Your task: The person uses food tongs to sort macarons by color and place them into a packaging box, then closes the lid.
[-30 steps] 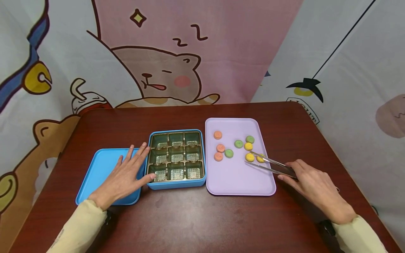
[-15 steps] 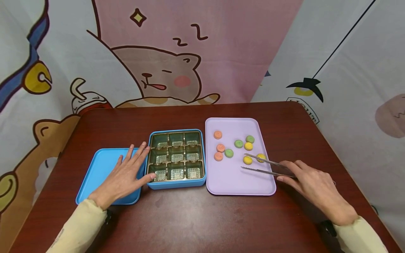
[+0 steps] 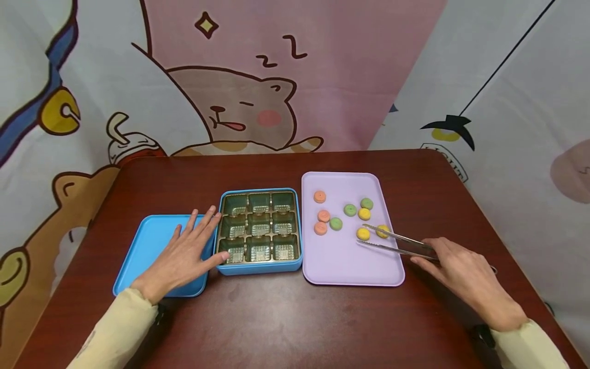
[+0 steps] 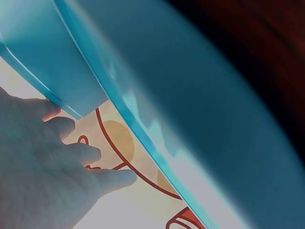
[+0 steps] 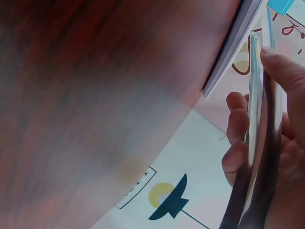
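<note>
My right hand (image 3: pixel 430 254) grips a pair of metal tongs (image 3: pixel 397 243) over the right side of a lilac tray (image 3: pixel 350 269). The tong arms stand apart, with a yellow round piece (image 3: pixel 363 234) between their tips. A second yellow piece (image 3: pixel 382 231) lies just behind the upper arm. My left hand (image 3: pixel 199 240) lies flat on a blue lid (image 3: pixel 145 251), its fingertips against a blue box (image 3: pixel 259 269) with a gold nine-cell insert, all cells bare. In the right wrist view my fingers (image 5: pixel 238 138) curl round the tongs (image 5: pixel 259 143).
On the tray lie three orange pieces (image 3: pixel 320 196), three green pieces (image 3: pixel 350 209) and a third yellow piece (image 3: pixel 364 213). Everything rests on a dark red table (image 3: pixel 276 318). Cartoon-printed cloth hangs behind and beside it.
The tongs have shifted slightly toward me, and the yellow piece between their tips has slid a little nearer. The left hand has stayed put.
</note>
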Available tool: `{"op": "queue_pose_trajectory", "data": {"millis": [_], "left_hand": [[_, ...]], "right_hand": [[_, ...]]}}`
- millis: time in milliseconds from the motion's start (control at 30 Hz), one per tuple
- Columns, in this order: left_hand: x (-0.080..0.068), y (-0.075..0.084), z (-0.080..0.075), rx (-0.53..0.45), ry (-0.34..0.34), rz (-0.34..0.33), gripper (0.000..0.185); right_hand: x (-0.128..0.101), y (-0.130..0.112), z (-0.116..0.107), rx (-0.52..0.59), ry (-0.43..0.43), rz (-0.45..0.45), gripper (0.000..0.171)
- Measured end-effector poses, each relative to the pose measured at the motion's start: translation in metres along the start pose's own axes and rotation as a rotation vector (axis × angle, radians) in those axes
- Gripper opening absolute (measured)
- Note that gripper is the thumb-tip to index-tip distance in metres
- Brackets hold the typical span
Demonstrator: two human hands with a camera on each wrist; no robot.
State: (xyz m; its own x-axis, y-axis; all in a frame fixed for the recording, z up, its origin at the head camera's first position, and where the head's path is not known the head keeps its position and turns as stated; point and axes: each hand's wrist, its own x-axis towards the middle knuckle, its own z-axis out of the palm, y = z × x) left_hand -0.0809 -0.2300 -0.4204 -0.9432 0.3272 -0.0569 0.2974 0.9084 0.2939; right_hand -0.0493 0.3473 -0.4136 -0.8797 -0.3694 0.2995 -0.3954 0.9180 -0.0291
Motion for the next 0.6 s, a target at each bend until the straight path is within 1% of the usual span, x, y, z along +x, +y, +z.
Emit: {"op": "queue_pose_trajectory", "data": {"millis": [367,600], "left_hand": [[0.0004,-0.0009,0.0006,-0.003,0.004,0.006,0.098],[0.0018,-0.0002,0.0014,-0.034,0.028,0.035,0.094]], "right_hand": [[0.0019,0.0013,0.0006,-0.017,-0.023,0.007,0.046],[0.0022,0.0,0.0018,-0.011,-0.014,0.0,0.043]]}}
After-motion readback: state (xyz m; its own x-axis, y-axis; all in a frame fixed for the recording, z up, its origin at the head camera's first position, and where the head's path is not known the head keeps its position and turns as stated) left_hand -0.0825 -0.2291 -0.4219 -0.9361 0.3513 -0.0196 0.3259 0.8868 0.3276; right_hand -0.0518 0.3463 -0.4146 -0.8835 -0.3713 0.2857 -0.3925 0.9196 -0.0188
